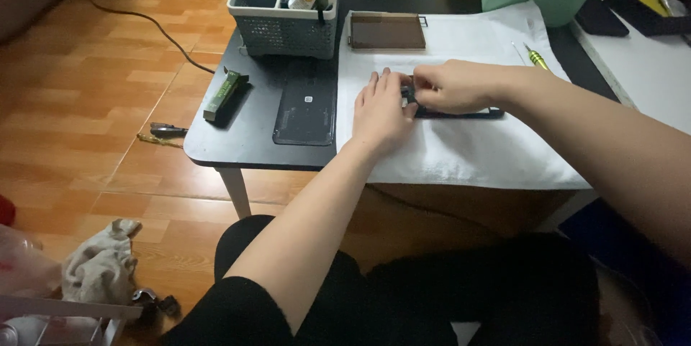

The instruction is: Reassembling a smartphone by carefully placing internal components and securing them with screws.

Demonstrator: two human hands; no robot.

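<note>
Nearest to me are my own knees in black trousers (pixel 403 295), drawn up under the near edge of a low black table (pixel 237 133). My two bare forearms reach out over a white cloth (pixel 461 151) that covers the right part of the table. My left hand (pixel 380 110) lies palm down on the cloth, fingers stretched flat and together, pressing the left end of a thin dark phone frame (pixel 461 112) that lies flat near the middle of the cloth. My right hand (pixel 453 85) comes in from the right and curls over the same end of the frame, its fingertips pinched closed on a small dark part there; I cannot tell what that part is. Just left of the cloth, on the bare tabletop, lies a black phone back panel (pixel 306 110). Near the left edge rests a small green box (pixel 224 92). At the far edge stands a grey basket organiser (pixel 284 25), and beside it on the cloth a brown rectangular tray (pixel 387 31). A green-handled screwdriver (pixel 535 57) lies toward the far right corner.
</note>
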